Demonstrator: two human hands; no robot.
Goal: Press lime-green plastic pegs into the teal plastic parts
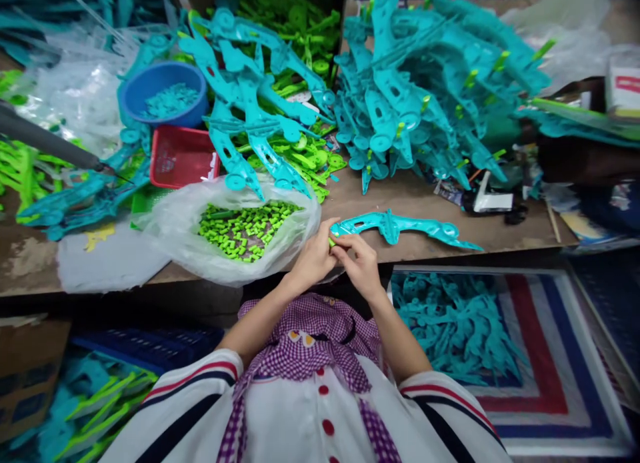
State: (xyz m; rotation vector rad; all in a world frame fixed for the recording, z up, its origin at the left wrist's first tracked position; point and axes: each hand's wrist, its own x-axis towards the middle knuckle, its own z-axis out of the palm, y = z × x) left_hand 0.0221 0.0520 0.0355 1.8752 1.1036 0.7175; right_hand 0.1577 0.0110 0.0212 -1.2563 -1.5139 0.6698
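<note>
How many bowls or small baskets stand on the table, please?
2. A blue bowl with teal bits stands at the back left, and a red basket lies just in front of it. More may be hidden under the piled teal parts.

The near end of the teal plastic part (400, 227) is hidden behind the left hand (315, 257) and the right hand (361, 266). A small green piece (331, 242) between the fingers is mostly covered, so its shape cannot be told. The striped bag (560, 356) is cut by the right edge.
</note>
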